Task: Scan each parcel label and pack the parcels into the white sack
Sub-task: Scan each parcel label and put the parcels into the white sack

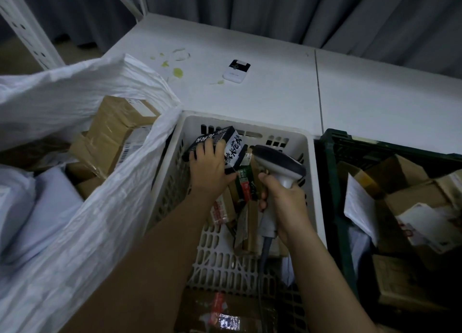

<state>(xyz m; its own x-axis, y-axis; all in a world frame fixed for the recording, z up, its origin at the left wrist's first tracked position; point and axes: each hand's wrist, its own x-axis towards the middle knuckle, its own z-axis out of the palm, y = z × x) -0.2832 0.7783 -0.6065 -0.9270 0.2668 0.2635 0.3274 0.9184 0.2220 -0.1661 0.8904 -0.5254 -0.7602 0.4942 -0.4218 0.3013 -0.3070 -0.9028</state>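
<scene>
My left hand grips a black and white box printed with large characters, held inside the white plastic basket. My right hand holds a grey and white handheld scanner by its handle, its head close to the right side of the box. Under both hands, several small brown parcels lie in the basket. The white sack gapes open at the left, with cardboard parcels and pale mailer bags inside.
A dark green crate with cardboard boxes and a white mailer stands at the right. Behind the basket is a white table with a small white device and yellowish stains. A white metal rack stands at the far left. Another box lies below the basket.
</scene>
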